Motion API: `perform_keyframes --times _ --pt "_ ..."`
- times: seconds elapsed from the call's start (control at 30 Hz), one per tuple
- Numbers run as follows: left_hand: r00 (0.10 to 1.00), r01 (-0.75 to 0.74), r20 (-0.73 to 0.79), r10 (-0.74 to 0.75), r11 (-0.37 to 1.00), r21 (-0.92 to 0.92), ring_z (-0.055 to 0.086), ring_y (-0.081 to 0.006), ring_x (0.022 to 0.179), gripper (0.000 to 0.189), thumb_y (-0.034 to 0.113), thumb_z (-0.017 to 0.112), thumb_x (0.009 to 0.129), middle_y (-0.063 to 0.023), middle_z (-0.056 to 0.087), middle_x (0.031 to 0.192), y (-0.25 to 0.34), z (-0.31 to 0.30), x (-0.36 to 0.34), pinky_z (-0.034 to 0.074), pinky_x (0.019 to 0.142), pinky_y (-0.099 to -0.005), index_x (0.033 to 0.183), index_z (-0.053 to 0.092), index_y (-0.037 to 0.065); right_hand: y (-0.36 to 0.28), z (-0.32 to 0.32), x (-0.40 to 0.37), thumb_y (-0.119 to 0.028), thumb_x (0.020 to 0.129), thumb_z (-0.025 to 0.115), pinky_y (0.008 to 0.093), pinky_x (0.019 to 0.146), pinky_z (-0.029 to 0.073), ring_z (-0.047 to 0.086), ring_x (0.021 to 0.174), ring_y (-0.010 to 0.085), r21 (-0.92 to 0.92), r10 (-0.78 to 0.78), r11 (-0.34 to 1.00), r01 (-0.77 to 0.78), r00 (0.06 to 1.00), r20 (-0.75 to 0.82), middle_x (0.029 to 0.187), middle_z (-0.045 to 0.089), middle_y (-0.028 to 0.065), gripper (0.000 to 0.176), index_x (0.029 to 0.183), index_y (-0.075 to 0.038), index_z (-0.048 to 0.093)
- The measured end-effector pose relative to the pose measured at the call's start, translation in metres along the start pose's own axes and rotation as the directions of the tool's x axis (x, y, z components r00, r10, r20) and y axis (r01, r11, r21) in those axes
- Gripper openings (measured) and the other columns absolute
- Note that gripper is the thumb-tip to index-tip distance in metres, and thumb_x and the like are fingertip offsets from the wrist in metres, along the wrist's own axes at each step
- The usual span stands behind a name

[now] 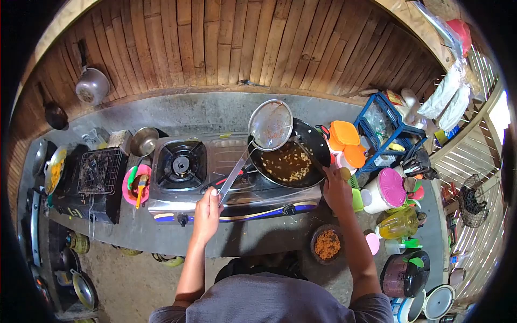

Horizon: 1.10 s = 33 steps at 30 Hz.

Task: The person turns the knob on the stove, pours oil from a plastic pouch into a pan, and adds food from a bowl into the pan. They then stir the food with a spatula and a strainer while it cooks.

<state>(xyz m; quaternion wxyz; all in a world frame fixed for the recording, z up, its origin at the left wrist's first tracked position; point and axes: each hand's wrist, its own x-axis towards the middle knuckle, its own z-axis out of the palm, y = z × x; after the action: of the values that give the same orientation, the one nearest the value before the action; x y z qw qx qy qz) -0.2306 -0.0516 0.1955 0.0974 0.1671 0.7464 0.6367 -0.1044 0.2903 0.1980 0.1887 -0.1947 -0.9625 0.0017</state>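
Note:
My left hand [207, 214] is closed around the long metal handle of a strainer [271, 125]. The strainer's round mesh bowl, with reddish-brown bits on it, is over the far left rim of a black wok [309, 141]. Brown liquid with pale pieces [291, 164] lies in the wok, which is on the right side of the stove. My right hand [338, 189] is closed on a spatula [316, 161]; the round end of its handle sticks out beyond my fingers. The spatula's dark blade reaches into the wok and is partly hard to make out.
The steel gas stove [237, 203] has a bare left burner [181, 164]. A pink bowl [131, 185] with brushes stands left of it. To the right are orange containers [344, 133], a blue rack [385, 126] and a pink-lidded tub [390, 187]. Orange-brown food fills a bowl [327, 244] nearby.

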Motion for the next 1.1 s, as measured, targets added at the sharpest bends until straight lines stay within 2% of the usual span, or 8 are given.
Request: perform_keyframes --times 0.1,0.2,0.47,0.7,0.8,0.9,1.0,1.1 --pt "1.0 0.007 0.02 -0.007 1.0 0.02 0.052 -0.0103 0.067 0.037 0.032 0.036 0.102 -0.0044 0.053 0.074 -0.004 0.001 0.003 0.049 0.061 -0.0276 0.093 0.051 -0.001 0.002 -0.017 -0.018 -0.009 0.082 0.057 0.0455 0.07 0.052 0.063 0.085 0.036 0.021 0.066 0.998 -0.067 0.995 0.073 0.11 0.055 0.0166 0.042 0.123 -0.013 0.051" --pt "1.0 -0.004 0.019 0.004 0.999 -0.036 0.038 -0.0037 0.062 0.033 0.032 0.038 0.102 0.0033 0.042 0.072 -0.005 0.007 0.005 0.036 0.054 -0.0208 0.084 0.045 0.006 0.003 -0.043 -0.034 -0.009 0.081 0.056 0.0463 0.072 0.052 0.063 0.085 0.0372 0.001 0.128 0.992 -0.129 0.981 0.149 0.11 0.056 0.0169 0.042 0.123 -0.014 0.053" --pt "0.999 0.024 0.049 -0.022 0.999 -0.044 0.042 -0.0047 0.067 0.035 0.036 0.039 0.101 0.002 0.046 0.077 -0.003 0.015 0.013 0.041 0.059 -0.0209 0.093 0.05 0.004 -0.002 -0.106 -0.063 -0.009 0.081 0.056 0.0456 0.07 0.052 0.064 0.079 0.0363 -0.089 0.19 0.981 -0.173 0.948 0.256 0.104 0.057 0.0154 0.041 0.122 -0.015 0.057" --pt "0.999 0.003 0.043 0.0 0.998 -0.058 0.038 -0.004 0.063 0.034 0.033 0.038 0.102 0.0028 0.042 0.074 -0.002 0.017 0.015 0.035 0.053 -0.0205 0.087 0.047 0.004 -0.016 -0.155 -0.073 -0.008 0.081 0.057 0.0437 0.068 0.051 0.063 0.077 0.0337 -0.089 0.197 0.98 -0.18 0.947 0.255 0.102 0.056 0.0109 0.038 0.118 -0.016 0.06" --pt "0.999 0.014 0.042 -0.012 0.999 -0.049 0.048 -0.008 0.068 0.037 0.032 0.038 0.102 -0.0032 0.052 0.074 -0.011 0.011 0.015 0.047 0.06 -0.0251 0.095 0.052 -0.002 -0.025 -0.174 -0.073 -0.007 0.081 0.057 0.0437 0.069 0.05 0.062 0.077 0.0336 -0.096 0.235 0.971 -0.217 0.935 0.266 0.102 0.056 0.0101 0.039 0.118 -0.017 0.061" --pt "0.999 0.025 0.026 -0.023 0.994 -0.103 0.034 -0.0033 0.062 0.032 0.032 0.038 0.102 0.0042 0.039 0.073 -0.008 0.011 0.013 0.032 0.052 -0.0197 0.084 0.045 0.007 -0.023 -0.171 -0.073 -0.007 0.081 0.057 0.0443 0.07 0.05 0.062 0.079 0.034 -0.072 0.21 0.978 -0.198 0.937 0.28 0.103 0.057 0.0103 0.039 0.118 -0.018 0.061" --pt "1.0 0.02 0.01 -0.019 0.993 -0.115 0.034 -0.0031 0.062 0.031 0.031 0.038 0.102 0.0046 0.039 0.074 -0.012 0.008 0.014 0.033 0.053 -0.0196 0.085 0.045 0.007 -0.017 -0.151 -0.072 -0.009 0.081 0.058 0.0448 0.071 0.05 0.062 0.081 0.0349 -0.037 0.167 0.986 -0.163 0.94 0.298 0.105 0.057 0.0111 0.039 0.118 -0.019 0.06" --pt "0.999 0.007 -0.048 -0.009 0.999 -0.033 0.047 -0.0077 0.064 0.036 0.032 0.037 0.102 -0.0024 0.05 0.072 -0.007 0.004 0.013 0.045 0.057 -0.0244 0.088 0.049 0.001 -0.017 -0.125 -0.064 -0.01 0.081 0.059 0.0456 0.074 0.051 0.062 0.085 0.0355 0.004 0.133 0.99 -0.142 0.939 0.317 0.106 0.056 0.012 0.04 0.12 -0.019 0.058"
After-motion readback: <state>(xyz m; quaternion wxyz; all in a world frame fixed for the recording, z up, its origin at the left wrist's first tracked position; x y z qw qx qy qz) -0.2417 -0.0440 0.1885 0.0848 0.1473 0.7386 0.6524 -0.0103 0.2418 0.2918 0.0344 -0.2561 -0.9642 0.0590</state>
